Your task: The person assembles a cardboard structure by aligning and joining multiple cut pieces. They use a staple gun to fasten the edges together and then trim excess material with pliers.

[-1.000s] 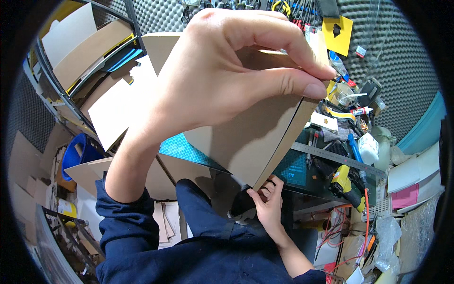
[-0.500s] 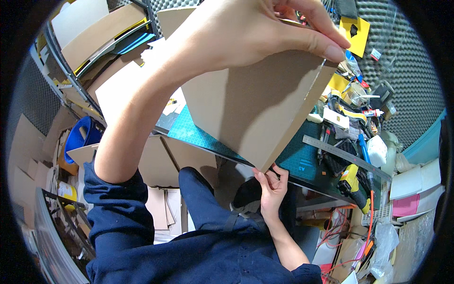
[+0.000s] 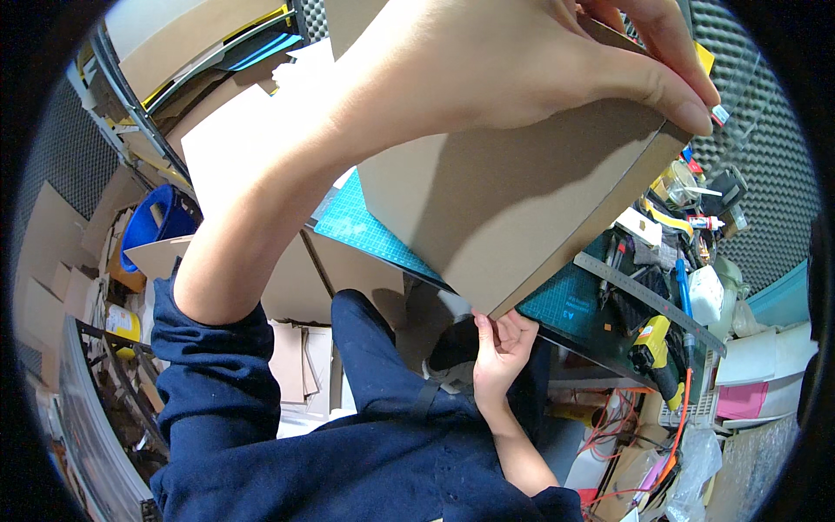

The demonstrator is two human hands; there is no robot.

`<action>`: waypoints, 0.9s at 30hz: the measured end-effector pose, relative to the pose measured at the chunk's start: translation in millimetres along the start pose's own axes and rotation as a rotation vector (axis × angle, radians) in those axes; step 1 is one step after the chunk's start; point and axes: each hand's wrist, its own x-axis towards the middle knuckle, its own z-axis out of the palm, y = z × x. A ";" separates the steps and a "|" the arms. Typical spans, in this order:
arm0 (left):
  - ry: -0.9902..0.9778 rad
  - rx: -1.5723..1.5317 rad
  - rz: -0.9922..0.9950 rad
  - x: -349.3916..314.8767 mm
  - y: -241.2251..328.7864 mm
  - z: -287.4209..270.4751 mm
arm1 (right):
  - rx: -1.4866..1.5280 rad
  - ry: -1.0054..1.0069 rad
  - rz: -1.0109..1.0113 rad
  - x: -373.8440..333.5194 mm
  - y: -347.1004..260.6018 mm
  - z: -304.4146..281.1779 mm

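Note:
A large brown cardboard piece [image 3: 487,209] with a narrow side face along its right edge stands tilted in front of me. My left hand [image 3: 557,70] reaches over its top and is closed on the upper right corner, thumb on the near side. At the lowest corner, my right hand [image 3: 506,348] pinches the board from below with thumb and fingers, partly hidden by the board. A shadow from the left arm falls across the cardboard. Behind and beneath lies a green cutting mat [image 3: 374,228], mostly covered by the piece.
A metal ruler [image 3: 639,287] lies on the table's right side near a yellow-and-black tool [image 3: 652,348] and a blue pen-like tool [image 3: 683,283] with an orange cord. A blue bin [image 3: 156,222] stands at left below a rack of cardboard sheets [image 3: 196,52].
My left hand and the top of the cardboard have shifted right in the picture. My right hand stays at the bottom corner, which has moved slightly right; the surroundings have shifted too.

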 end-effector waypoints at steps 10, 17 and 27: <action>0.027 0.117 -0.089 -10.8 4.8 -8.1 | 0.102 0.052 0.027 0.3 -4.4 6.6; -0.021 0.170 -0.115 -8.6 10.4 -8.1 | 0.097 0.060 0.031 -3.0 -6.2 6.7; -0.021 0.035 -0.090 -4.2 6.5 -0.4 | 0.106 0.108 0.031 -5.1 -3.3 9.7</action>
